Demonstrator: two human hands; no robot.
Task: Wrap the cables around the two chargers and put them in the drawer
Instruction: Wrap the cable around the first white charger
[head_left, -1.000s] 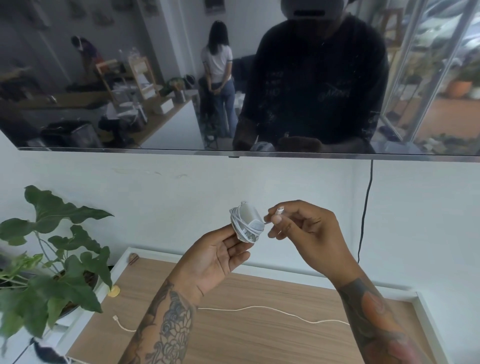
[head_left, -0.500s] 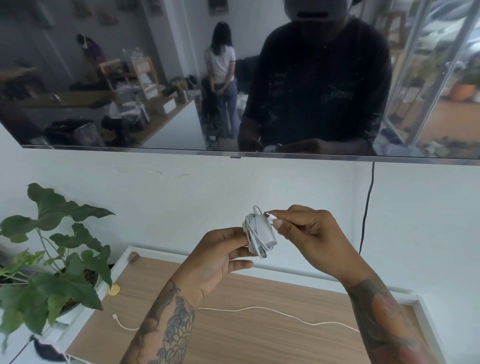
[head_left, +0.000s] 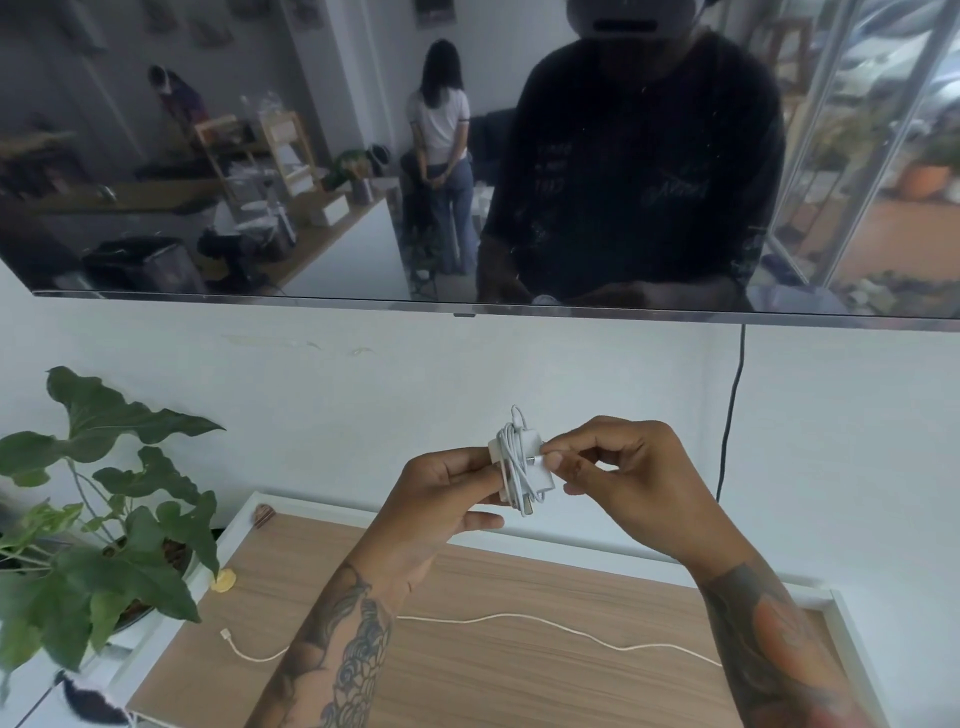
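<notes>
You hold a white charger (head_left: 537, 470) in the air above the desk (head_left: 519, 675), its block bound by several loops of thin white cable. Your left hand (head_left: 441, 499) grips its left side; your right hand (head_left: 618, 473) pinches the cable end against its right face. A second white cable (head_left: 519, 618) lies loose across the desk.

A large dark wall-mounted screen with a thin silver lower edge (head_left: 467, 156) reflects a room with wooden shelves and a person in a white top standing with their back turned. A thin black cord (head_left: 730, 410) hangs down the white wall (head_left: 311, 395) beneath it. At left, a leafy green potted plant (head_left: 98, 525) stands beside a small round yellow disc (head_left: 224, 581) and a small brown object (head_left: 264, 516).
</notes>
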